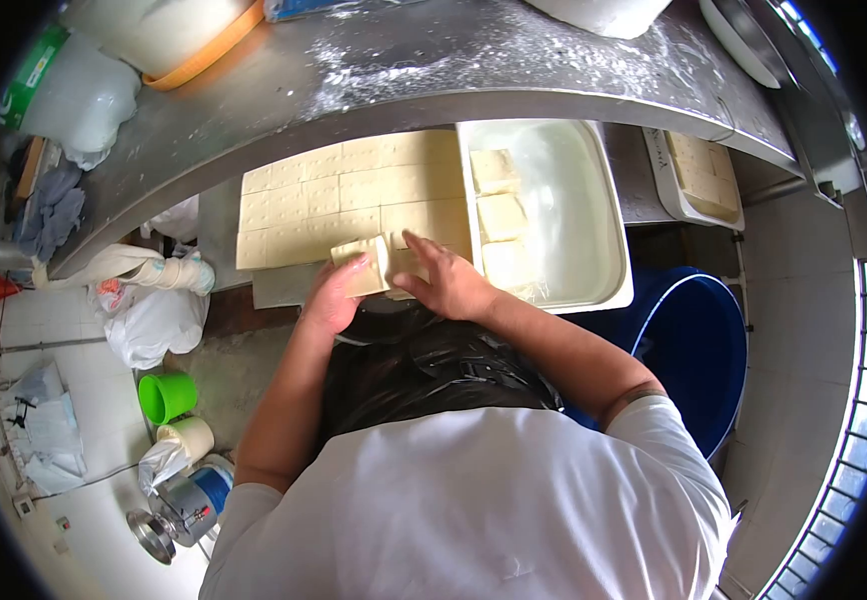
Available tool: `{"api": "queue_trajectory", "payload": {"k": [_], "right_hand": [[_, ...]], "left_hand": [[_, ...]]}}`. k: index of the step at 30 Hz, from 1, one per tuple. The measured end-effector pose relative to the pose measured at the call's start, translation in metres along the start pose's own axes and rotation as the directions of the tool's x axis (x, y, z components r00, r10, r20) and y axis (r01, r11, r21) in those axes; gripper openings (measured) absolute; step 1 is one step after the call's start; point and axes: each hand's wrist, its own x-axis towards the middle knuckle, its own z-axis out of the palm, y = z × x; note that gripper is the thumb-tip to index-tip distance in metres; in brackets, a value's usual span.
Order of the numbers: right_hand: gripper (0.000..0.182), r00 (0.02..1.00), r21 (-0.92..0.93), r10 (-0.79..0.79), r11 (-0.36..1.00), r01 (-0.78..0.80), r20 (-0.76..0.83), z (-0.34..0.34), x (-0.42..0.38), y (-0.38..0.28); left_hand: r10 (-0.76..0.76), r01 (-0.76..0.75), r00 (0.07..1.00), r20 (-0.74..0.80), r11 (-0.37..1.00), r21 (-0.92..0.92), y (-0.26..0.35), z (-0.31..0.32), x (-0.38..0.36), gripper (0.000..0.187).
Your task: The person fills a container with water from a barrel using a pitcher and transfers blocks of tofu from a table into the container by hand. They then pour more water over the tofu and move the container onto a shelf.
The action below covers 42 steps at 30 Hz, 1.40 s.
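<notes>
My left hand (334,297) grips a pale cream block (362,270) that looks like tofu, tilted up at the near edge of a large slab. My right hand (454,285) is just right of it, fingers apart, with nothing visibly held. The cream slab (354,190) is cut into rectangular blocks and dotted with small dents. A white tub (609,220) stands against its right side. Inside the tub, several similar blocks (502,217) lie along the left wall in what looks like water.
A steel shelf (264,100) dusted with white powder runs across the far side. Another white tray (666,185) of cream blocks sits at the far right. A blue barrel (694,350) is beside my right elbow. A green bucket (167,398) and plastic bags (159,325) are low on the left.
</notes>
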Motion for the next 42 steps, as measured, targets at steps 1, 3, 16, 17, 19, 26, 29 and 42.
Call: {"api": "queue_trajectory", "payload": {"k": [1, 3, 16, 17, 19, 26, 29, 42], "right_hand": [[0.076, 0.991, 0.335, 0.128, 0.936, -0.107, -0.043, 0.000, 0.000, -0.002], [0.076, 0.969, 0.823, 0.173, 0.566, 0.047, -0.174, 0.004, 0.009, 0.008], [0.066, 0.718, 0.718, 0.551, 0.689, -0.103, -0.425, -0.132, -0.017, 0.179], [0.065, 0.769, 0.703, 0.520, 0.699, -0.133, -0.372, -0.135, -0.016, 0.185], [0.059, 0.793, 0.562, 0.542, 0.762, -0.323, -0.279, -0.134, -0.011, 0.200], [0.046, 0.724, -0.303, 0.092, 0.866, -0.397, -0.684, -0.102, -0.012, 0.158], [0.031, 0.834, -0.409, -0.341, 0.899, 0.155, -0.434, -0.063, -0.024, 0.081], [0.050, 0.969, -0.741, -0.152, 0.626, 0.245, 0.193, -0.001, -0.033, 0.047]], "left_hand": [[-0.006, 0.006, 1.000, 0.016, 1.000, -0.003, 0.002, 0.021, 0.003, 0.041], [0.077, -0.078, 0.980, 0.184, 0.997, 0.001, 0.019, 0.081, -0.004, 0.048], [0.181, 0.314, 0.918, -0.353, 0.210, 0.926, -0.074, 0.037, 0.012, 0.090], [0.159, 0.331, 0.917, -0.366, 0.209, 0.920, -0.073, 0.055, 0.010, 0.090], [0.039, 0.267, 0.947, -0.318, 0.450, 0.852, -0.067, 0.069, 0.012, 0.083], [-0.194, 0.405, 0.831, -0.521, 0.854, 0.326, -0.051, 0.075, 0.034, 0.079], [-0.269, 0.441, 0.806, -0.527, 0.867, 0.232, -0.043, 0.076, 0.029, 0.074], [-0.115, 0.164, 0.966, -0.230, 0.965, 0.207, -0.057, 0.027, 0.020, 0.044]]}}
